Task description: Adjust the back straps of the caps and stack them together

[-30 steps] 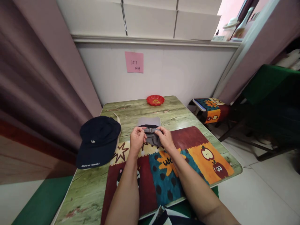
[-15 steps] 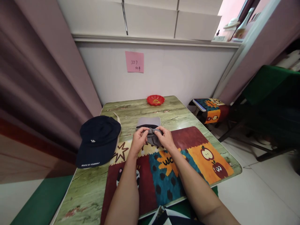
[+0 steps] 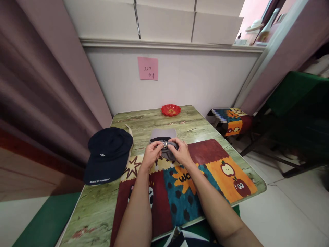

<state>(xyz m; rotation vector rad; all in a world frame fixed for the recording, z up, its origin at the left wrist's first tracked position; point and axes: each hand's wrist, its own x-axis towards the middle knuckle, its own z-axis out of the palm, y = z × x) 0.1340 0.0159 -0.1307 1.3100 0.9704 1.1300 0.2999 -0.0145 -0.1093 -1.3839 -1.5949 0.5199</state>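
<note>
Centrally, a grey fabric cap with a pale visor [image 3: 163,133] lies on the green wood-patterned table [image 3: 144,120], partly over the multicoloured printed mat [image 3: 205,150]. The left hand [image 3: 151,155] pinches narrowly beside the small metal buckle [image 3: 165,144]; the right hand [image 3: 183,152] pinches the grey back strap [image 3: 173,144]. Buckle handling appears in hand; sliding the strap would call for a steady left hold and gentle right tension. Leftward sits a navy cloth cap with white lettering [image 3: 110,147]; beyond, a red scalloped dish [image 3: 171,110].
</note>
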